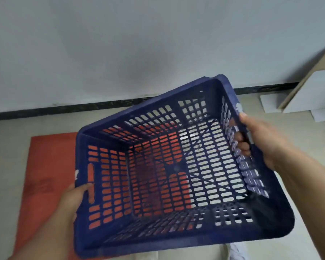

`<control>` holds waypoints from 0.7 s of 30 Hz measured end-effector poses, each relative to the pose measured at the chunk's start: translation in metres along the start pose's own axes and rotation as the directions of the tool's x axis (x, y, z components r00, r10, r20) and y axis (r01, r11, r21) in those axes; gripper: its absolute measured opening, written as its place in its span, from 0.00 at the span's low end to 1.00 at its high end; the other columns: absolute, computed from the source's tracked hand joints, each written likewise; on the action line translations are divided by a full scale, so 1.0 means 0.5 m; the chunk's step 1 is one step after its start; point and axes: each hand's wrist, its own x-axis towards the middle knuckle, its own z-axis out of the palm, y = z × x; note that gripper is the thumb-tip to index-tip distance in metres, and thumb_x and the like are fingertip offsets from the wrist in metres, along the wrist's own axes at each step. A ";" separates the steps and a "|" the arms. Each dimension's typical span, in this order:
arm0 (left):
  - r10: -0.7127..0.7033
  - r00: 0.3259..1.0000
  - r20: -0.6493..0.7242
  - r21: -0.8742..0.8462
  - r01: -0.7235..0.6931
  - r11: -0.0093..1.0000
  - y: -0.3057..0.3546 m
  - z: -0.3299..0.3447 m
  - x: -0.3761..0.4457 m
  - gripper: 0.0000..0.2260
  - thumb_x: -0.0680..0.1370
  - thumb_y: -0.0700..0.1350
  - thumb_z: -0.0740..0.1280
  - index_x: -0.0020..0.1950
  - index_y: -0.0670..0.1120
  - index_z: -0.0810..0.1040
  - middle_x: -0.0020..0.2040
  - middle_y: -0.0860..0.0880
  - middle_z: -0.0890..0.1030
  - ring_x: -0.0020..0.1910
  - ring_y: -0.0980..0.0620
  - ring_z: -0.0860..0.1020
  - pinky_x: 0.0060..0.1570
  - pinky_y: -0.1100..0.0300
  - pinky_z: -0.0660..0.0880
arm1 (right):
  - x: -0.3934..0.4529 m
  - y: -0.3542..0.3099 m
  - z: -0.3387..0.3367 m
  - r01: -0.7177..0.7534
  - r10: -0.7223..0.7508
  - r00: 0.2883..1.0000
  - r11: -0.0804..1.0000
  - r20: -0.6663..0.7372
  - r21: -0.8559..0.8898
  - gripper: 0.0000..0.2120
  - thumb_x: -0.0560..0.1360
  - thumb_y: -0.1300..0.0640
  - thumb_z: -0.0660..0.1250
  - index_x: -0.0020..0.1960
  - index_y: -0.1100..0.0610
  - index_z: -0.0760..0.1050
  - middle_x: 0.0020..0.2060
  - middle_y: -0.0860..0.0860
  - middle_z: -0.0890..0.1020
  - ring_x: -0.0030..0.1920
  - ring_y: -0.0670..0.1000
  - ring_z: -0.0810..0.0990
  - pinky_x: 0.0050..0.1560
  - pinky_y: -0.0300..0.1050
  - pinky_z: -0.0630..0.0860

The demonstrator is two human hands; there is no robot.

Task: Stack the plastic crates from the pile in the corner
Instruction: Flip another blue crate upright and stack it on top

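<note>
Held tilted in the air above the red floor mat (45, 166), the dark blue slotted plastic crate (169, 166) hangs from the left hand (73, 197) and right hand (261, 137), fingers (242, 145) clenched through its end handle slots, so a loosened hold could likely let it swing and drop.

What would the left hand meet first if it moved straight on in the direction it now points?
The left hand already grips the blue crate at its side handle slot, so it would press into that wall at once. Beyond the crate lies the red mat on the floor, though the depth is unclear.
</note>
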 end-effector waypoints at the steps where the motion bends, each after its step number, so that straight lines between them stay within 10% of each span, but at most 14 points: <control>1: 0.021 1.000 0.003 -0.016 -0.020 1.000 0.000 -0.031 0.009 0.05 0.77 0.37 0.64 0.44 0.36 0.76 0.21 0.46 0.77 0.28 0.43 0.76 0.34 0.54 0.75 | 0.009 0.020 0.020 -0.010 0.009 0.999 0.999 -0.035 -0.038 0.18 0.81 0.44 0.53 0.44 0.56 0.73 0.26 0.50 0.72 0.20 0.47 0.67 0.22 0.37 0.64; 12: 0.025 0.999 -0.027 -0.196 -0.030 0.980 -0.044 -0.217 0.105 0.09 0.77 0.42 0.59 0.47 0.37 0.74 0.22 0.49 0.78 0.19 0.55 0.75 0.20 0.67 0.73 | 0.136 0.253 0.235 -0.112 0.114 0.993 0.992 -0.032 0.059 0.15 0.82 0.52 0.51 0.51 0.61 0.72 0.38 0.57 0.75 0.28 0.53 0.77 0.28 0.42 0.69; 21: -0.062 0.983 0.173 -0.326 0.117 0.938 -0.103 -0.249 0.183 0.24 0.76 0.63 0.54 0.51 0.44 0.75 0.34 0.47 0.85 0.31 0.52 0.83 0.46 0.53 0.77 | 0.126 0.318 0.265 -0.103 0.099 0.994 0.988 -0.039 -0.113 0.18 0.80 0.46 0.55 0.53 0.58 0.77 0.40 0.56 0.83 0.37 0.56 0.82 0.42 0.50 0.79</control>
